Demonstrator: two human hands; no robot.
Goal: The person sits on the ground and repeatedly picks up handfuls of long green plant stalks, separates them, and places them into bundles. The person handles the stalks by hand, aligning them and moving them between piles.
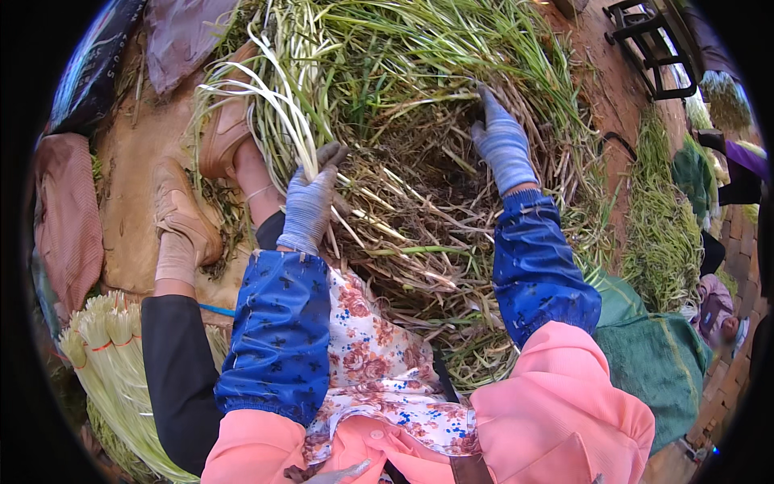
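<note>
My left hand point(307, 199), in a grey-blue knit glove, is closed around a small bunch of long white-stemmed stalks point(296, 121), which look like chives. The stalks fan up and to the left past the thumb. My right hand point(503, 142), gloved alike, is at the right side of a large heap of leafy green stalks point(417, 42). Its index finger and thumb are apart, the fingertip against the stalks, with nothing visible between them; the other fingers are partly hidden. Below and between both hands lie brown, dry stems and trimmings point(417, 199).
Bundled pale stalks point(115, 339) tied with red bands lie at lower left. Another person's shod feet point(181, 212) rest left of the heap. A green woven sack point(653, 369), more stalks point(659, 224) and a black metal frame point(656, 48) are at right, with other people beyond.
</note>
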